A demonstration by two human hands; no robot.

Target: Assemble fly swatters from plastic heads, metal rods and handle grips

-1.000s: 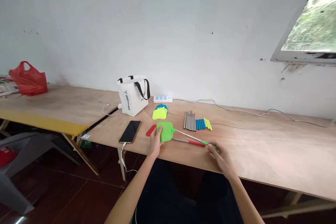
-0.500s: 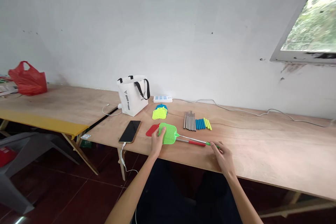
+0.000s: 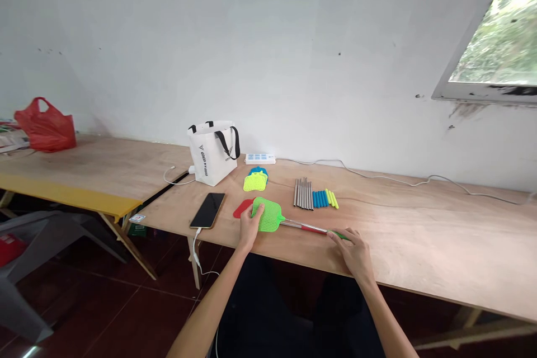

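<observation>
Green swatter (image 3: 271, 216) shifts near, now overlapping red swatter (image 3: 241, 209); left hand (image 3: 249, 230) pinches head, right hand (image 3: 355, 251) grips handle (image 3: 341, 236).

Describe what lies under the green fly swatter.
A red fly swatter on the table: parts of its head and handle show. The green fly swatter and left hand cover other parts, including where its head meets its shaft.

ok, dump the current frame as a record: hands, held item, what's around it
left hand: holds green swatter by its head end
right hand: holds its handle end
partly hidden behind it: red swatter
left of it: phone, cable plugged in
right of it: metal tubes, blue sleeves, yellow sleeves
farther back: yellow mesh piece, white bag, power strip
</observation>
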